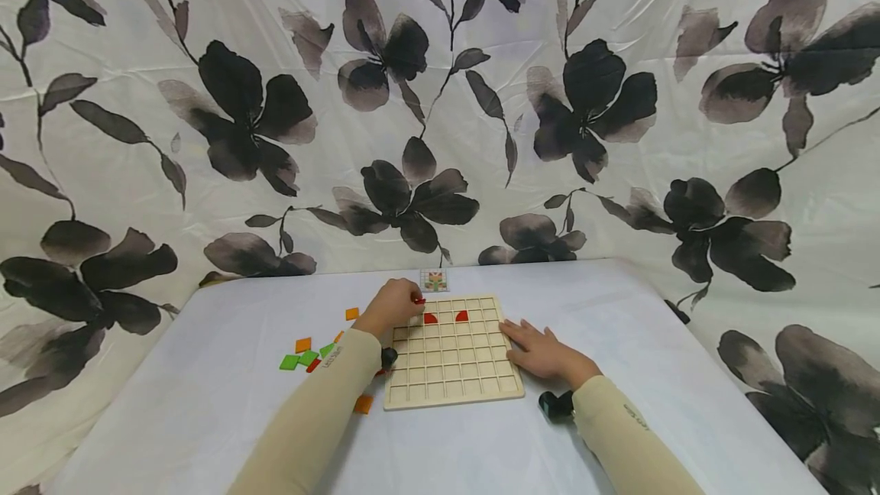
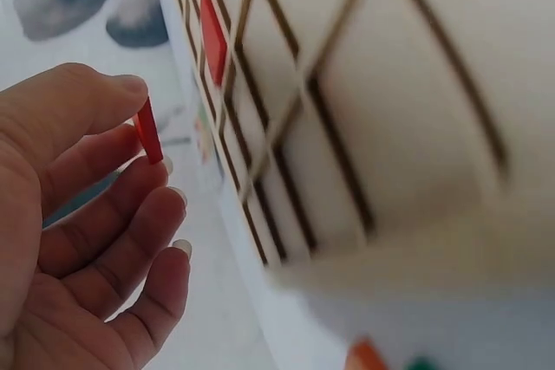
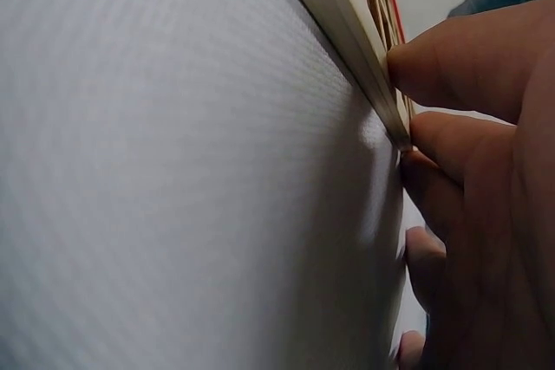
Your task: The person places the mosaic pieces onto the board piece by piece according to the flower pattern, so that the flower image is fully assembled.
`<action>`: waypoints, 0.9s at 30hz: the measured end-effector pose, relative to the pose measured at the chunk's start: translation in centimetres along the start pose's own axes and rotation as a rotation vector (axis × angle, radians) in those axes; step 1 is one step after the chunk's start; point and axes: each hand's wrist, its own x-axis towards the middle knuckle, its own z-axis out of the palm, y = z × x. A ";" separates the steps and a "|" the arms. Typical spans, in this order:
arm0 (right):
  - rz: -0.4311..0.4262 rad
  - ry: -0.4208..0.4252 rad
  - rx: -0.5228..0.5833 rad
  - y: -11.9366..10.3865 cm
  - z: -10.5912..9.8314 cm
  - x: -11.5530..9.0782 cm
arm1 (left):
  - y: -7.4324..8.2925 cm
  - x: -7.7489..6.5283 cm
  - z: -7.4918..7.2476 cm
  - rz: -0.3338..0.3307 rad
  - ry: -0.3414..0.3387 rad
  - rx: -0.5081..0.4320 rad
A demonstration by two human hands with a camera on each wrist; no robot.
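My left hand (image 1: pixel 393 305) pinches a small flat red tile (image 2: pixel 148 134) between thumb and fingers, above the far left part of a wooden grid board (image 1: pixel 454 402). The other left fingers curl loosely below the tile. Two red quarter-round tiles, a left one (image 1: pixel 430 318) and a right one (image 1: pixel 462 316), lie in the board's upper cells. At the board's right edge rests my right hand (image 1: pixel 543 351), its fingers fairly straight and spread. In the right wrist view, the right thumb (image 3: pixel 434 58) and fingertips touch that edge.
Left of the board lie loose tiles: green ones (image 1: pixel 289 362), orange ones (image 1: pixel 303 344) and a red one (image 1: pixel 313 365), partly behind the left forearm. A small patterned card (image 1: pixel 434 279) lies beyond the board. A floral cloth (image 1: pixel 412 98) hangs behind the white-covered table (image 1: pixel 206 403).
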 end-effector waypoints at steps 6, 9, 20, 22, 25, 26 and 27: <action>0.007 0.000 0.007 0.0 -0.1 -0.1 | 1.9 0.3 1.3 0.049 -0.033 -0.023; 0.011 -0.001 0.004 0.1 0.0 0.0 | 2.7 0.4 1.9 0.073 -0.064 -0.008; 0.005 0.005 0.005 0.2 0.4 0.2 | 4.2 0.8 2.7 0.116 -0.108 0.080; 0.002 0.007 0.003 0.1 0.3 0.1 | 4.2 0.8 2.7 0.122 -0.101 0.100; 0.000 0.010 0.002 0.0 0.3 0.1 | 4.3 0.8 2.7 0.126 -0.090 0.120; -0.001 0.011 0.001 0.1 0.3 0.1 | 4.4 0.8 2.6 0.124 -0.087 0.123; -0.001 0.011 -0.001 0.1 0.3 0.1 | 4.5 0.8 2.6 0.120 -0.088 0.124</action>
